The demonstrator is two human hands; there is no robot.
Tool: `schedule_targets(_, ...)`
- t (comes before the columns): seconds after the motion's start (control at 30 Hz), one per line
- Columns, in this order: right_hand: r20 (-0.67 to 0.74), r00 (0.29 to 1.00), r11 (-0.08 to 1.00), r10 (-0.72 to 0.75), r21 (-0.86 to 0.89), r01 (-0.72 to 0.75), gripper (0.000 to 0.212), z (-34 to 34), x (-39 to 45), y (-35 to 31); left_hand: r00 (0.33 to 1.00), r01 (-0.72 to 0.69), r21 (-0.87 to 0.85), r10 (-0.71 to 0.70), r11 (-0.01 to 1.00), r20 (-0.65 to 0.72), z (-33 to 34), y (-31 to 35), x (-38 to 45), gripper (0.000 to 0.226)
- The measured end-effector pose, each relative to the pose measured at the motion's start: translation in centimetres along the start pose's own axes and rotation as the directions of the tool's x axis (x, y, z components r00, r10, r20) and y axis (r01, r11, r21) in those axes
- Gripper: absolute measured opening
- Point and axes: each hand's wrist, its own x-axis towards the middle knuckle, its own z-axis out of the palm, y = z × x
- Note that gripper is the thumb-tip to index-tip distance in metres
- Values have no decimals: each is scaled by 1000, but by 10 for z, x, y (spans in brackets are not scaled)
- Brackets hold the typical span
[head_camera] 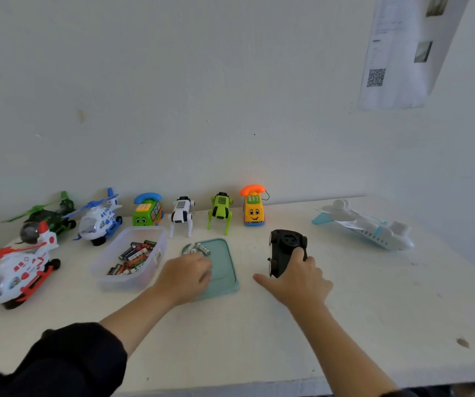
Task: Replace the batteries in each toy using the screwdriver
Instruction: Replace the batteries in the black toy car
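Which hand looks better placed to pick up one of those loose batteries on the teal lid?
The left hand: it already rests on the teal lid, just short of the batteries. The right hand is busy holding the black toy.

QR code on wall sheet (402,53), its printed text too blurred to read

Two bare forearms enter from the bottom edge, each ending in a bare hand: left hand (186,277), right hand (299,282). Loose black fabric sleeve (59,359) on the left arm, bunched and pushed up, leaving the forearm uncovered. On the right arm only a sliver of dark cloth shows at the bottom edge; no rings, watch or bands visible.
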Motion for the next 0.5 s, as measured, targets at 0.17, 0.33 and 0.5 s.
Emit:
schedule_targets(0.17, -227, 960, 959, -165, 190, 210, 70, 42, -8, 22, 868, 465, 91, -474, 881, 150, -5, -36, 6, 13)
schedule_targets(0.33, -269, 934, 951, -233, 135, 277, 68, 43, -9, 20, 836, 476, 118, -490, 871, 248, 5, -48, 11, 16)
schedule_targets(0.5, -240, 919, 921, -314, 159, 356, 73, 53, -6, 29, 845, 417, 235, -470, 878, 255, 9, -42, 12, 24)
